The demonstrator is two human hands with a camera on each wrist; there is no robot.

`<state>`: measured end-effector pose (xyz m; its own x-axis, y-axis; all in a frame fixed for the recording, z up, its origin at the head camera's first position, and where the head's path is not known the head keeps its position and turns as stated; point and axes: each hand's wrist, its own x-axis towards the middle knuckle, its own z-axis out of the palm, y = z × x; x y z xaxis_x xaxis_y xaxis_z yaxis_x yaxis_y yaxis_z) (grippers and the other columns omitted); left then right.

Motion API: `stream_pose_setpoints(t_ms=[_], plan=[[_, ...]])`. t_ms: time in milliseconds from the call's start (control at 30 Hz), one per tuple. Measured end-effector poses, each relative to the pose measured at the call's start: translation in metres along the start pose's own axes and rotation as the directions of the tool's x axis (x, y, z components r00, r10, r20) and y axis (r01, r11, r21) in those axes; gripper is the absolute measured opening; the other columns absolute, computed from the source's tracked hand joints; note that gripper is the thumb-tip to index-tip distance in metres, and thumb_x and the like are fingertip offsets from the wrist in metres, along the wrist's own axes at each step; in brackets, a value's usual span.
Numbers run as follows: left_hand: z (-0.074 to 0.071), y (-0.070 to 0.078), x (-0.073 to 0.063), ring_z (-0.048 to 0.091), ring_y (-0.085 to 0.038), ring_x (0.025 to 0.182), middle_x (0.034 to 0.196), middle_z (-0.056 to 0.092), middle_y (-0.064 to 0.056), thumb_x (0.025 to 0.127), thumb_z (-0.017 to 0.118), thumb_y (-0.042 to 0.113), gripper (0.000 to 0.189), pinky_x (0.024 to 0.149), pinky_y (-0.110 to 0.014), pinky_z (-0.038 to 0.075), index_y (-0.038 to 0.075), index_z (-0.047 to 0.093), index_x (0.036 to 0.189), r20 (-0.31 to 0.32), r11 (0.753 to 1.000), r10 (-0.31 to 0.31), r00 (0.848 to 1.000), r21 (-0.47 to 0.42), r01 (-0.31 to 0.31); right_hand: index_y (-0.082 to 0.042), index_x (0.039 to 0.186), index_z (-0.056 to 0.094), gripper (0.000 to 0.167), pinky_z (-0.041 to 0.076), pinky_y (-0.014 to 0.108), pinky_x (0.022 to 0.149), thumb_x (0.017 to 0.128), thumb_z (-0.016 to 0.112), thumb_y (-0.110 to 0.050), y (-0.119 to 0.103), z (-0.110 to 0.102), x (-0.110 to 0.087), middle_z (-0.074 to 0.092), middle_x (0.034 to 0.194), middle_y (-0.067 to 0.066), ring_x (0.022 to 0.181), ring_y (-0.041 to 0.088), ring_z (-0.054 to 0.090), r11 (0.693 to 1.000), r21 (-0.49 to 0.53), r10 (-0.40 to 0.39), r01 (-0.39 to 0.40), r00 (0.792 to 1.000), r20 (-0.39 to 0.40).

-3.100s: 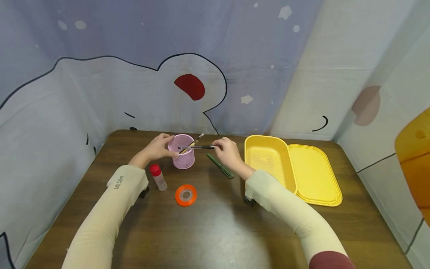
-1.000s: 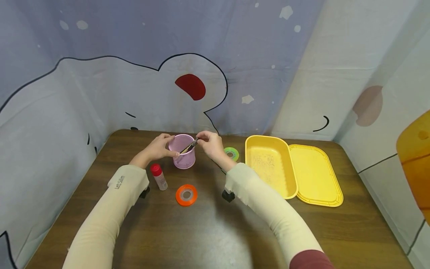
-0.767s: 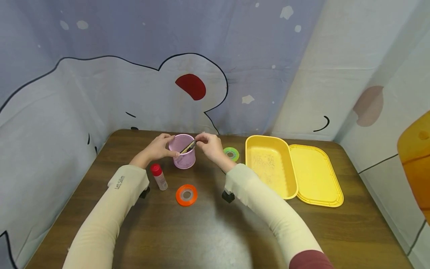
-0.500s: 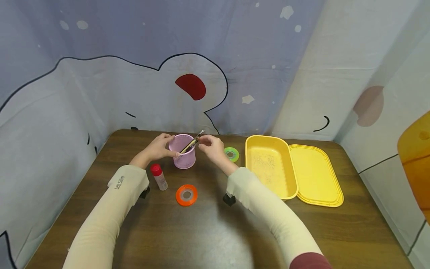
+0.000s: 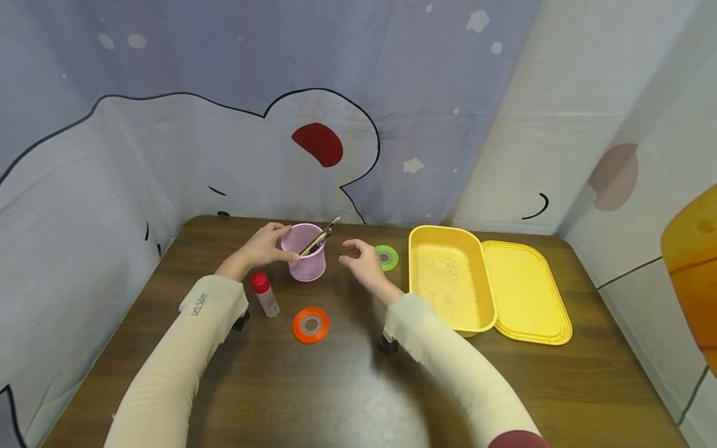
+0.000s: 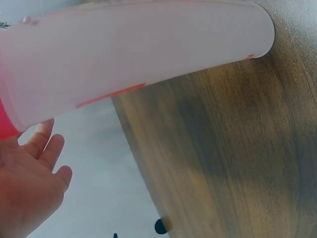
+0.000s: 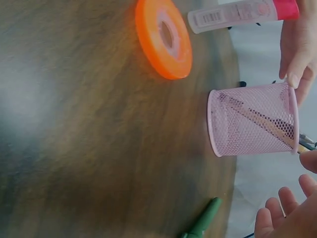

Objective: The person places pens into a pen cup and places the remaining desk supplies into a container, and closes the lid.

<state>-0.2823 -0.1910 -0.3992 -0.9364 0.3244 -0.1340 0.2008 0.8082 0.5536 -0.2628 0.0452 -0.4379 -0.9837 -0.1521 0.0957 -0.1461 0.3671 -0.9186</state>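
At the table's back, my left hand (image 5: 263,246) grips the rim of a pink mesh pen cup (image 5: 307,269), thumb on the near side. A pencil (image 5: 332,226) and a dark pen lean to the right inside it. My right hand (image 5: 364,264) hovers to the right of the cup, fingers loosely bent and holding nothing. In the right wrist view a green pen (image 7: 204,218) lies on the table close to the cup; the right hand and forearm hide it in the head view. A red-capped glue bottle (image 5: 266,295) stands beside my left wrist, large in the left wrist view.
A roll of orange tape (image 5: 310,325) lies in front of the cup. Green tape (image 5: 386,257) lies behind my right hand. A yellow box (image 5: 490,311) stands to the right, its yellow lid (image 5: 526,292) alongside on the wooden table (image 5: 336,398). A printed curtain hangs behind.
My right hand has lowered a black pen into the cup, let go of it, and drawn back to the right and toward me. My left hand has stayed on the cup.
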Motion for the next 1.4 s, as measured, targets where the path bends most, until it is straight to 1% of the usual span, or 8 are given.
stream_pose_setpoints(t_ms=[133,300,600,733,833,1067,1200,1400], plan=[[0.001,-0.001,0.0,0.024,-0.04,0.126,0.136,0.026,-0.026,0.074,0.069,0.031,0.081,0.102,-0.054,0.023,-0.002,0.028,0.136,-0.001,1.0,0.001,1.0,-0.004,-0.001,0.002,0.108,0.058,0.031,0.042,0.04,0.089,0.077,0.062,-0.005,0.007,-0.001,-0.004,0.057,0.111,0.021,0.104,0.035,0.052,1.0,-0.01,0.019,-0.019,1.0,0.013],[0.001,-0.001,0.001,0.024,-0.04,0.126,0.136,0.027,-0.026,0.074,0.069,0.031,0.081,0.102,-0.054,0.023,-0.003,0.028,0.136,-0.004,1.0,0.007,1.0,0.001,-0.007,0.004,0.109,0.056,0.034,0.041,0.043,0.089,0.077,0.062,-0.005,0.014,-0.003,-0.011,0.057,0.111,0.021,0.103,0.035,0.051,0.998,-0.042,0.039,-0.038,0.999,0.013],[0.0,-0.001,0.001,0.023,-0.04,0.126,0.136,0.026,-0.026,0.075,0.068,0.031,0.081,0.103,-0.054,0.022,-0.003,0.027,0.136,-0.002,1.0,0.008,1.0,0.012,-0.008,-0.002,0.109,0.059,0.035,0.044,0.041,0.085,0.075,0.066,-0.007,0.029,-0.007,-0.022,0.059,0.11,0.013,0.103,0.029,0.053,0.98,-0.178,0.084,-0.091,0.995,-0.044],[0.0,-0.002,0.002,0.023,-0.04,0.126,0.136,0.027,-0.026,0.075,0.068,0.031,0.081,0.102,-0.054,0.022,-0.003,0.027,0.136,0.0,1.0,0.008,1.0,0.018,-0.008,-0.004,0.108,0.06,0.035,0.042,0.041,0.087,0.073,0.068,-0.008,0.034,-0.009,-0.025,0.06,0.11,0.012,0.104,0.03,0.052,0.962,-0.251,0.089,-0.108,0.992,-0.086],[0.0,-0.002,0.002,0.023,-0.04,0.126,0.135,0.027,-0.027,0.074,0.068,0.03,0.081,0.102,-0.054,0.022,-0.003,0.028,0.136,-0.001,1.0,0.01,1.0,0.024,-0.01,-0.007,0.108,0.061,0.037,0.039,0.042,0.089,0.072,0.069,-0.011,0.037,-0.01,-0.027,0.06,0.111,0.01,0.104,0.031,0.051,0.939,-0.318,0.103,-0.134,0.988,-0.114],[0.001,-0.004,0.004,0.023,-0.04,0.126,0.136,0.027,-0.026,0.075,0.068,0.032,0.082,0.103,-0.054,0.022,-0.002,0.027,0.136,-0.002,1.0,0.013,1.0,0.028,-0.013,-0.013,0.111,0.06,0.04,0.04,0.043,0.083,0.073,0.07,-0.018,0.044,-0.01,-0.032,0.059,0.113,0.008,0.102,0.031,0.049,0.882,-0.424,0.159,-0.207,0.976,-0.146],[0.002,-0.005,0.005,0.022,-0.04,0.126,0.136,0.026,-0.026,0.075,0.068,0.033,0.082,0.103,-0.054,0.021,-0.002,0.026,0.137,0.002,1.0,0.01,1.0,0.03,-0.01,-0.015,0.112,0.061,0.041,0.041,0.045,0.081,0.072,0.07,-0.02,0.049,-0.011,-0.034,0.058,0.112,0.008,0.103,0.031,0.049,0.852,-0.472,0.169,-0.224,0.973,-0.158],[0.001,-0.003,0.004,0.022,-0.04,0.126,0.136,0.026,-0.026,0.075,0.068,0.032,0.082,0.103,-0.054,0.021,-0.003,0.026,0.137,0.007,1.0,0.002,1.0,0.022,-0.002,-0.014,0.11,0.061,0.04,0.041,0.043,0.083,0.072,0.07,-0.02,0.054,-0.012,-0.04,0.057,0.112,0.01,0.102,0.03,0.049,0.846,-0.495,0.135,-0.198,0.978,-0.162]])
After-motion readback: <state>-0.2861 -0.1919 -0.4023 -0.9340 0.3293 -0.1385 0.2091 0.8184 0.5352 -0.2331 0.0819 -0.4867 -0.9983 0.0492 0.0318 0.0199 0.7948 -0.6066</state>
